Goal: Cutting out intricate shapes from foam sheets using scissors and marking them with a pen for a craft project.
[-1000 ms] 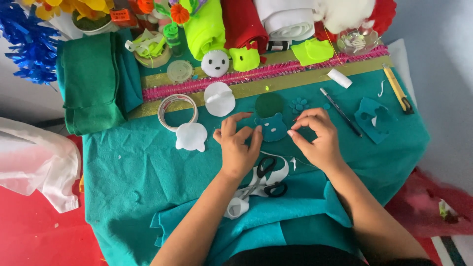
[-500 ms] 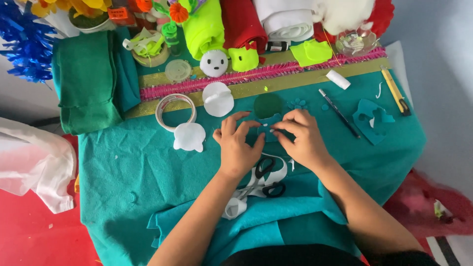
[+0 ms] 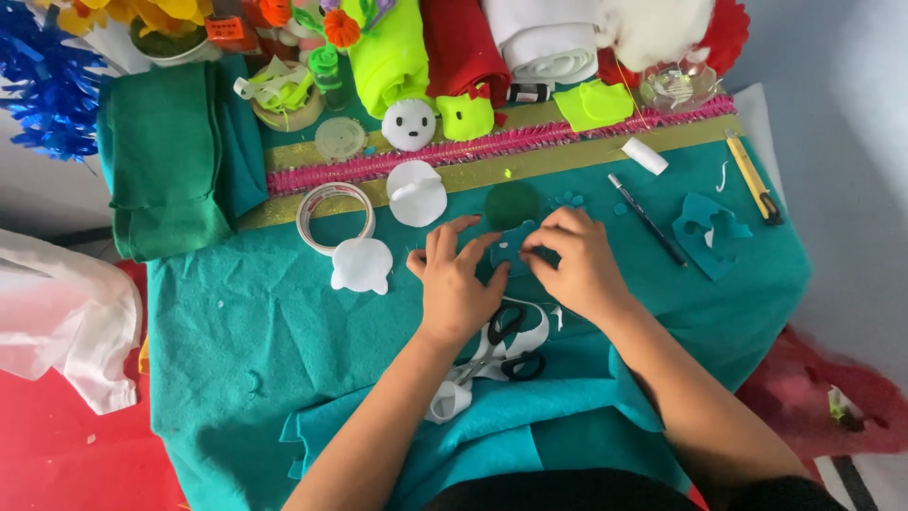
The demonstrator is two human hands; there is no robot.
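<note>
Two hands meet near the middle of the bench: the left hand and right hand both pinch a small teal felt piece, fingertips closed on it. Scissors lie just under the wrists; a dark green felt circle sits just beyond, toward the far edge.

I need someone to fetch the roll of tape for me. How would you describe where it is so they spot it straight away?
Start at the teal felt sheet that covers the table, then find the pink fringed strip across its far side. Just below that strip, left of the person's left hand, lies the roll of tape. It is the only open ring there; the white felt shapes beside it are solid.
</note>
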